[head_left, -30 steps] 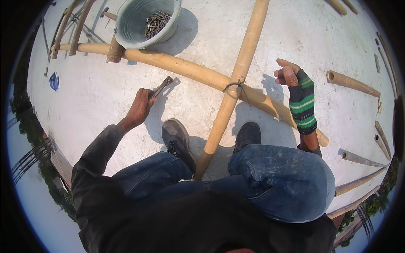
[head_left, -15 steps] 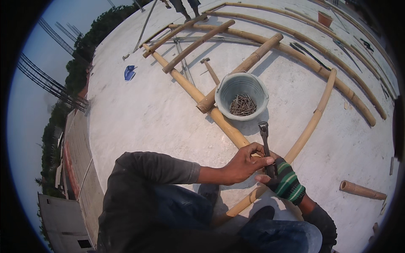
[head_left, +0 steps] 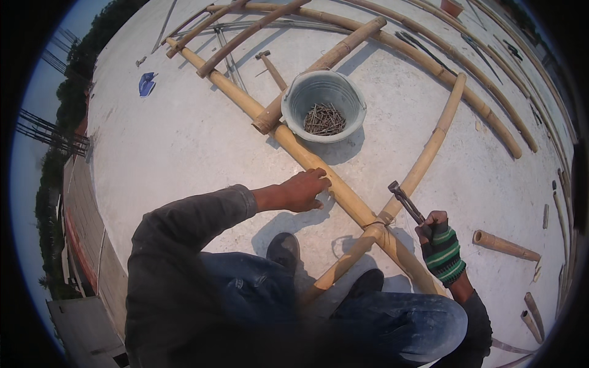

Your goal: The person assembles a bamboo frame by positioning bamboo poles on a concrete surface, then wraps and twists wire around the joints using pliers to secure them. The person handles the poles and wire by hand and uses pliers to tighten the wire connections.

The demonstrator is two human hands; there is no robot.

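Note:
My left hand [head_left: 302,190], bare, is open with fingers apart, at the near side of a long yellow bamboo pole [head_left: 353,202]. It holds nothing that I can see. My right hand [head_left: 440,245], in a black and green striped fingerless glove, is closed round the handles of dark metal pincers [head_left: 406,201]. Their head points up and left, above the spot where a thinner bamboo pole [head_left: 423,165] crosses the long one. A thin dark tie shows at that crossing. Beyond my hands, a grey bucket [head_left: 356,126] with many nails [head_left: 324,119] inside stands against the poles.
A hammer [head_left: 273,70] leans by the bucket. More bamboo poles [head_left: 442,67] lie crossed on the pale concrete floor [head_left: 184,141]. A short bamboo piece [head_left: 506,245] is at right, a blue crumpled item [head_left: 146,84] at left. The slab's edge runs along the left.
My hands have moved apart: the left let go of the pincers and went left to the long pole, while the right carried them rightward. The view has shifted, and the person's legs left it.

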